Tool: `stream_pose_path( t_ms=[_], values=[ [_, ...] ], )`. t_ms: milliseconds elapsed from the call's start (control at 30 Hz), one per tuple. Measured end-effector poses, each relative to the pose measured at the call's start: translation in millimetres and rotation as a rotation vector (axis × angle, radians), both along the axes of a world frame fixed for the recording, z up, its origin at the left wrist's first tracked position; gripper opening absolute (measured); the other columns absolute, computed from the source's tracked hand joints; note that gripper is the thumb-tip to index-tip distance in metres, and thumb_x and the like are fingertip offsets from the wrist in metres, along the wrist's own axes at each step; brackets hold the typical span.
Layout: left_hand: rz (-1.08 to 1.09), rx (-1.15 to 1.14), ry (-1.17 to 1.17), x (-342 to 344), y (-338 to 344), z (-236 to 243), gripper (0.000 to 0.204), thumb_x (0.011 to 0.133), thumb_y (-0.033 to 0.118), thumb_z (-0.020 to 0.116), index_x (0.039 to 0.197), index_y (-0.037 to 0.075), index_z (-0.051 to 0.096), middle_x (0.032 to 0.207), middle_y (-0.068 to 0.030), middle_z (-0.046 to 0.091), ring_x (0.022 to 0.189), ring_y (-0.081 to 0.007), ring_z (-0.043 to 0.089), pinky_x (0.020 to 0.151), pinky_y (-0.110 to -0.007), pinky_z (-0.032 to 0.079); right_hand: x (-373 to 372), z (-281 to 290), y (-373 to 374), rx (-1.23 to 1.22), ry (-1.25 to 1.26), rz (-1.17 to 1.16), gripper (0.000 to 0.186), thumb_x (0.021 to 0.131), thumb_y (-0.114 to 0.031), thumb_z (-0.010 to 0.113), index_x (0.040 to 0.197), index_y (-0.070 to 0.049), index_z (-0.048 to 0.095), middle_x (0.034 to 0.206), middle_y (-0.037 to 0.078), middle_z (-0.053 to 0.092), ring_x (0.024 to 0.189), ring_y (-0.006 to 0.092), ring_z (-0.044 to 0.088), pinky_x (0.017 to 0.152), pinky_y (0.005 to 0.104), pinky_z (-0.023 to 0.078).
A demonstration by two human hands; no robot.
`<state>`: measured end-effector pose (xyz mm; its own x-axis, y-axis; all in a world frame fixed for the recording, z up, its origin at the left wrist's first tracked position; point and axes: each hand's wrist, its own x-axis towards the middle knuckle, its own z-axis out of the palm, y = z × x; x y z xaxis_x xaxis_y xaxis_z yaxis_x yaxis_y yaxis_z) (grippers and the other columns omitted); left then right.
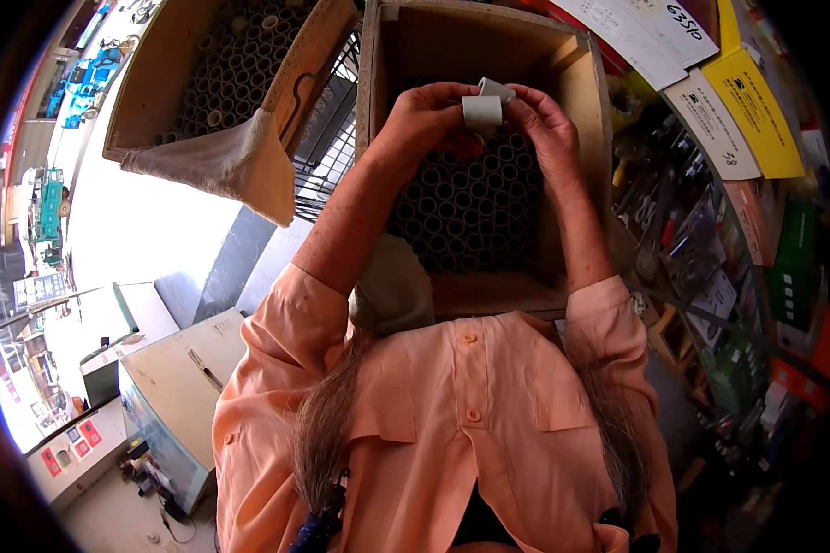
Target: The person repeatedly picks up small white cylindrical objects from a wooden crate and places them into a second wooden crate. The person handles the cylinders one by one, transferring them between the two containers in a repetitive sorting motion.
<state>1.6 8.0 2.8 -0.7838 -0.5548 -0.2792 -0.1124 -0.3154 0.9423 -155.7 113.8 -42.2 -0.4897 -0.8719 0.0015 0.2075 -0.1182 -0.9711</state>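
Above a wooden box (605,152), both my hands are raised and close together, with two short pale grey tube pieces between them. The nearer tube piece (482,112) lies against the closed fingers of my left hand (422,115). The farther tube piece (496,89) touches it from behind and sits at the fingertips of my right hand (549,129), whose thumb reaches toward the nearer one. Some fingertips are hidden behind the pieces. Below my hands, many similar round tubes (470,207) stand on end, packed side by side inside the box.
A second wooden box (148,83) of upright tubes stands at the far left, a cloth (217,166) draped over its near corner. Another cloth (392,286) lies by my left arm. Cartons, including a yellow one (752,111), and mixed small goods crowd the right side.
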Motion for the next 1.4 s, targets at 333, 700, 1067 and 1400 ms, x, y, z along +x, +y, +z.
stream_pose_path(
  t_ms=[333, 700, 1067, 1400],
  values=[
    [0.29, -0.033, 0.099, 0, -6, -1, 0.026, 0.09, 0.009, 0.054, 0.115, 0.002, 0.057, 0.094, -0.0118, 0.066, 0.07, -0.017, 0.067, 0.064, -0.028, 0.057, -1, -38, -18, 0.358, 0.711, 0.143, 0.026, 0.082, -0.016, 0.063, 0.106, -0.006, 0.061, 0.101, 0.015, 0.064, 0.093, 0.0273, 0.063, 0.079, 0.0351, 0.051],
    [0.264, -0.046, 0.117, 0, -8, -7, 0.027, 0.09, 0.009, 0.051, 0.115, 0.0, 0.057, 0.095, -0.0137, 0.066, 0.072, -0.0184, 0.067, 0.066, -0.029, 0.057, 33, -113, -33, 0.392, 1.148, 0.456, 0.025, 0.083, -0.02, 0.053, 0.102, -0.005, 0.061, 0.094, 0.019, 0.064, 0.085, 0.0353, 0.063, 0.072, 0.0467, 0.051],
    [0.254, -0.058, 0.096, 2, -7, -4, 0.028, 0.09, 0.01, 0.052, 0.115, -0.001, 0.056, 0.094, -0.013, 0.066, 0.073, -0.0175, 0.067, 0.066, -0.028, 0.057, 11, -45, -36, 0.422, 0.422, 0.281, 0.03, 0.088, -0.027, 0.051, 0.105, -0.005, 0.063, 0.09, 0.013, 0.067, 0.082, 0.0227, 0.065, 0.074, 0.0365, 0.052],
    [0.224, -0.041, 0.085, 0, -6, -2, 0.026, 0.09, 0.008, 0.051, 0.114, -0.002, 0.055, 0.093, -0.0122, 0.064, 0.075, -0.0166, 0.067, 0.068, -0.026, 0.057, 4, 3, -27, 0.026, -0.246, 0.334, 0.039, 0.091, -0.031, 0.057, 0.12, -0.005, 0.056, 0.109, 0.007, 0.062, 0.097, 0.0164, 0.062, 0.089, 0.0291, 0.049]
  ],
)
